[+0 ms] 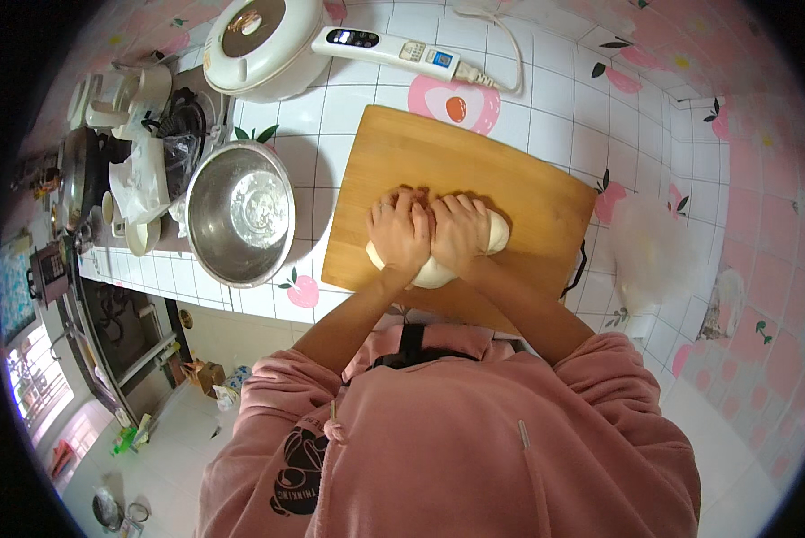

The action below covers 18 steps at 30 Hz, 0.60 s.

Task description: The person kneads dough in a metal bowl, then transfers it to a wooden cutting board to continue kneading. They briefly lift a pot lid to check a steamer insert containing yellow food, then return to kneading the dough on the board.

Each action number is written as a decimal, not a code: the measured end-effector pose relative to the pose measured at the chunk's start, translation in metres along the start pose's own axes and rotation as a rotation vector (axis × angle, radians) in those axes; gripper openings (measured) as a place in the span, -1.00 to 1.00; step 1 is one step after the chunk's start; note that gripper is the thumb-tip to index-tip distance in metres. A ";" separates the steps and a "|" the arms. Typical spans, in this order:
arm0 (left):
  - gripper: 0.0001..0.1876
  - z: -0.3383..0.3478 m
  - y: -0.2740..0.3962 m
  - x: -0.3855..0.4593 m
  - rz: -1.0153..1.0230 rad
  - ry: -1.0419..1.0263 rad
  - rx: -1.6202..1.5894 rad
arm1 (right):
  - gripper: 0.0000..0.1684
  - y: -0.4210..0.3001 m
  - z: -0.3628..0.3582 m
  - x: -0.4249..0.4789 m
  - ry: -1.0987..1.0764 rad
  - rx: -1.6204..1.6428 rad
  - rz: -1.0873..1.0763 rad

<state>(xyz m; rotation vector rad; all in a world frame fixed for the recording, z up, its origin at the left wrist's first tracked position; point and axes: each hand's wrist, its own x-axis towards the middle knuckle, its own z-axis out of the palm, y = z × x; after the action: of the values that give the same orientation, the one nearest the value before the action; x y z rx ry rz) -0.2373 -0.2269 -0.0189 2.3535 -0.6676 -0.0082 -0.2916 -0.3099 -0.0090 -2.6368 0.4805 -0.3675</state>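
Note:
A pale lump of dough (436,273) lies near the front edge of a wooden cutting board (402,151). Both of my hands press down on it side by side, nearly touching. My left hand (399,232) rests on the left part of the dough with its fingers curled over the far side. On the right part lies my right hand (460,232), its fingers bent over the dough too; a rounded end of the dough shows to its right. My palms hide much of the dough's middle.
Left of the board stands a metal bowl (241,214) with whitish residue inside. A white electric pot (268,50) with a lid and its corded handle (389,52) stand behind. Cups, plastic bags and a sink area lie at the far left. A clear plastic bag (652,252) is at the right.

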 end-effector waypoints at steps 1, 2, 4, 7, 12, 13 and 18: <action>-0.78 0.004 -0.002 0.010 -0.011 0.054 0.023 | -0.86 0.002 0.004 0.008 -0.012 -0.017 0.025; -0.77 0.007 -0.003 0.018 -0.033 0.042 -0.015 | -0.78 0.004 0.008 0.017 -0.032 -0.020 0.053; -0.77 0.018 -0.008 0.037 -0.062 0.072 0.066 | -0.70 0.009 0.013 0.039 -0.156 -0.024 0.183; -0.73 0.023 -0.010 0.055 -0.179 0.049 0.103 | -0.58 0.007 0.006 0.061 -0.287 -0.027 0.277; -0.59 0.016 -0.033 0.069 -0.554 -0.118 -0.958 | -0.65 0.037 -0.012 0.057 -0.292 0.413 0.269; -0.57 0.007 -0.045 0.067 -0.679 -0.175 -1.408 | -0.65 0.050 -0.009 0.042 -0.132 0.590 0.265; -0.45 -0.014 -0.061 0.014 0.194 -0.272 0.218 | -0.54 0.106 0.012 -0.040 0.414 -0.642 0.347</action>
<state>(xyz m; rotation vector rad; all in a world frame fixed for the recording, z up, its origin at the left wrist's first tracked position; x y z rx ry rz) -0.1949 -0.1860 -0.0433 2.5089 -1.0757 -0.1806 -0.3524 -0.3797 -0.0750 -2.9814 1.3667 -0.7512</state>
